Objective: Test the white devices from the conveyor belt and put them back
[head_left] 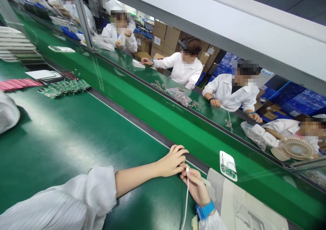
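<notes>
At a wide green tabletop (pixel 109 141), stretching the left forearm toward the dark strip (pixel 142 124) along the far edge. Facing a bright green belt (pixel 152 112), slanting from upper left to lower right. Working across from several co-workers in white (pixel 187 70), sitting along another green bench beyond. Having a pale panel with recessed shapes (pixel 228 206) lying near the right wrist. Working well apart from stacked white trays (pixel 15 36) at upper left, and from a pile of green circuit boards (pixel 65 89) lying near pink pieces (pixel 17 84). Arching the left hand (pixel 173 163) by the strip, curving its fingers slightly apart, close to the right fingertips; not being able to tell of any grip there. Facing a white housing (pixel 224 157) on the belt, containing a circuit board. Wearing a blue wristband (pixel 205 209) on the right. Pinching a white cable (pixel 186 196) between thumb and fingers of the right hand (pixel 197 187), letting it hang toward the bottom of the view, and showing its small white connector (pixel 187 169) at the fingertips.
</notes>
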Tool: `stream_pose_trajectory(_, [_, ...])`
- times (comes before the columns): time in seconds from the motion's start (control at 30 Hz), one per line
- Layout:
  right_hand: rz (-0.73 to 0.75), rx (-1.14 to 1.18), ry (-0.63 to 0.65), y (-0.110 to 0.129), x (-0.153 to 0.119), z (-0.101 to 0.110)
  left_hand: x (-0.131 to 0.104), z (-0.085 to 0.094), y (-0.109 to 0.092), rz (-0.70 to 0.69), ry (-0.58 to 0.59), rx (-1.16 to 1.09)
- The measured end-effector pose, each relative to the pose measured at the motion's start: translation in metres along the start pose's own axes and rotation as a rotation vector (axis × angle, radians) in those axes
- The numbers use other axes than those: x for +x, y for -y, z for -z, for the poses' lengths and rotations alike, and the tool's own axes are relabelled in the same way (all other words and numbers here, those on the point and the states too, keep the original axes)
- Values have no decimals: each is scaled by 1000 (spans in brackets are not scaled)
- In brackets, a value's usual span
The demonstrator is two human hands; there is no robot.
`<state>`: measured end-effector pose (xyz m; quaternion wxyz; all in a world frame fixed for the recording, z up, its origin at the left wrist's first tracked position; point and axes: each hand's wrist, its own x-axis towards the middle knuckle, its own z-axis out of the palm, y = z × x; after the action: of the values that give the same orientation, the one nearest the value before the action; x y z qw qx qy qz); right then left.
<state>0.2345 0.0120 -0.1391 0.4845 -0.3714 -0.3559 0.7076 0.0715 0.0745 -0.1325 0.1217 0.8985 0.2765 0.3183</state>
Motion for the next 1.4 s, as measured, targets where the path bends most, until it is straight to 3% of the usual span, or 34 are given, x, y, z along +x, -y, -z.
stream_pose_trajectory(0.5, [-2, 20, -11, 0, 0, 0, 1, -1, 0, 51, -33, -24])
stream_pose_trajectory(1.0, [9, 32, 5, 0, 0, -1, -1, -1, 0, 13, -16, -10])
stream_pose_trajectory(1.4, [17, 56, -2, 2, 1, -1, 0, 10, 0, 6, 72, -167])
